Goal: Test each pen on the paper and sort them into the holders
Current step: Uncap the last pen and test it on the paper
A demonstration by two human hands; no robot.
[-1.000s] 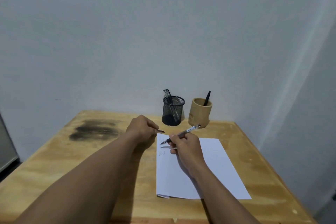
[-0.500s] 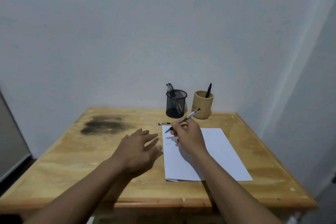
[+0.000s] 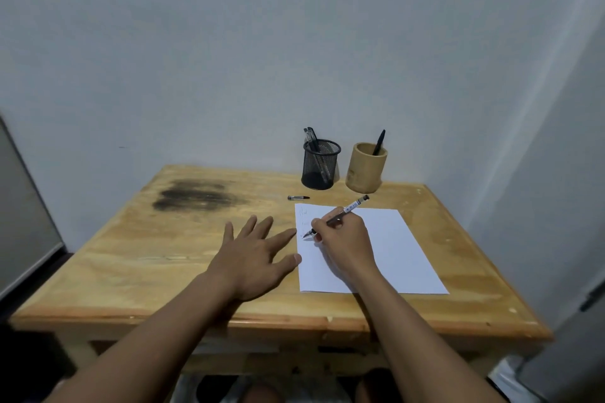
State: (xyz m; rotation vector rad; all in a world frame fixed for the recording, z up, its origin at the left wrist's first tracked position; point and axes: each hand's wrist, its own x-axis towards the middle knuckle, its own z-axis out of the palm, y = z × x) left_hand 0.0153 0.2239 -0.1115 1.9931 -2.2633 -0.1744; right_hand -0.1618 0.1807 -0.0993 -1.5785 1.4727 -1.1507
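The right hand (image 3: 347,247) grips a pen (image 3: 339,215) near frame centre, its tip now down on the paper's (image 3: 393,255) left edge, lower than half a second ago. The left hand (image 3: 253,258), holding nothing, has spread flat on the table (image 3: 131,255), thumb touching the sheet. The cap (image 3: 298,198) stays below the mesh holder (image 3: 320,164); the wooden holder (image 3: 366,167) stands just right.
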